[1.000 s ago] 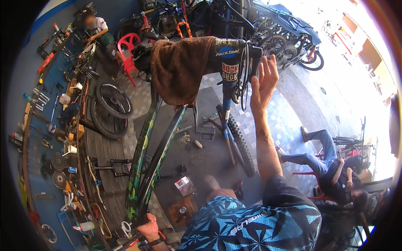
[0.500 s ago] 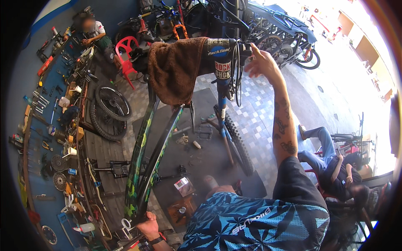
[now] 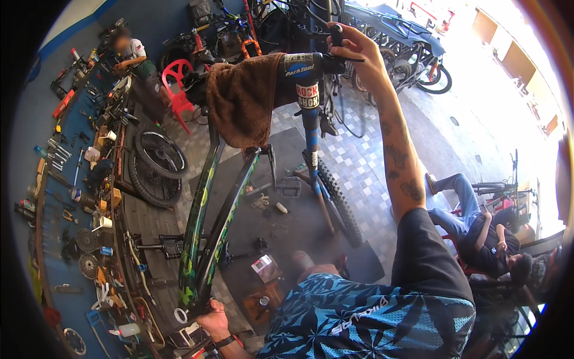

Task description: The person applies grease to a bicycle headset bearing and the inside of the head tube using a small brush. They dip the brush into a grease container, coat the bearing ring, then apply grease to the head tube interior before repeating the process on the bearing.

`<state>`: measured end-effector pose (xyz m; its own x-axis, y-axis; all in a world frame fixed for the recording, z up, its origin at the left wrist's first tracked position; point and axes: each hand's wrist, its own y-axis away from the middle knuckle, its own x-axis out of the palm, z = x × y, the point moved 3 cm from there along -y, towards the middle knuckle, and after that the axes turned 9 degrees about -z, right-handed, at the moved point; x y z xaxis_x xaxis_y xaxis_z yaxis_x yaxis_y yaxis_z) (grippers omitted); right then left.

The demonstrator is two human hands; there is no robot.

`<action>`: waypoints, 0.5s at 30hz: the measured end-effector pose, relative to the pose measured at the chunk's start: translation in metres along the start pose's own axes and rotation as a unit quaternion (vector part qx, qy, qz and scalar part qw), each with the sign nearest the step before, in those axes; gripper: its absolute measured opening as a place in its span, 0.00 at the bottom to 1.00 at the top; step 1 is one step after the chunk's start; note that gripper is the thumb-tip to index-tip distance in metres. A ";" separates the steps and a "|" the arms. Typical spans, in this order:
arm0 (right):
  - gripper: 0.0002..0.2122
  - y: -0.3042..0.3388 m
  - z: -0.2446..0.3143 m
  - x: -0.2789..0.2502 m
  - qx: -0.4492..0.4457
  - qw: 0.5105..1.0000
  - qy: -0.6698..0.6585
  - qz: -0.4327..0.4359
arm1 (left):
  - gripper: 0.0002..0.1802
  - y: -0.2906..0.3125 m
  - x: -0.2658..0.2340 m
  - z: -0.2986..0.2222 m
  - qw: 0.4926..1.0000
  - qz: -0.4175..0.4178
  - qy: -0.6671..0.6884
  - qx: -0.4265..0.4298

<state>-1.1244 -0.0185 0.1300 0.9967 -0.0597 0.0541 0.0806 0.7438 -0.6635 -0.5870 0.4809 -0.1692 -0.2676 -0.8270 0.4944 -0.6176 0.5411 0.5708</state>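
Observation:
A green camouflage bike frame [image 3: 208, 258] hangs from the clamp of a blue repair stand [image 3: 311, 128]. Over the clamped part a brown towel [image 3: 242, 99] is draped. My left hand [image 3: 213, 322] is closed at the frame's lower front end, beside the pale ring of its head tube [image 3: 180, 315]; part of its grip is hidden. At the top of the stand, my right arm reaches out, and my right hand [image 3: 362, 52] has its fingers bent around a black clamp handle [image 3: 336, 36]. Dark cables [image 3: 353, 122] dangle below that hand.
A workbench with tools [image 3: 116, 239] and two wheels [image 3: 160, 152] line the left. A person stands by a red chair [image 3: 177, 90]; another sits at right [image 3: 478, 239]. Below the frame lie a mat [image 3: 275, 233], a small box [image 3: 265, 268] and a tyre [image 3: 339, 203].
My right hand has gone from stretched fingers beside the clamp to a grip on the black handle, slightly higher. The towel and stand top have shifted slightly left in view. My left hand stays put.

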 end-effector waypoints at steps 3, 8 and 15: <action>0.18 0.030 0.021 0.011 -0.071 0.996 0.052 -0.005 | 0.27 0.023 0.015 -0.031 0.998 0.048 0.041 0.030; 0.19 0.052 0.025 0.019 -0.024 0.999 0.012 -0.039 | 0.39 0.093 0.046 -0.141 0.961 0.121 -0.110 0.221; 0.16 0.032 0.035 0.015 -0.079 0.995 0.051 -0.025 | 0.46 0.175 0.122 -0.294 0.873 0.100 -0.164 0.449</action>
<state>-1.1072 0.0280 0.1359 0.9859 -0.1664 0.0194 0.1205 0.6240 -0.7720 -0.5098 0.5195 0.1834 -0.5422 -0.8090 0.2270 -0.8257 0.4630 -0.3223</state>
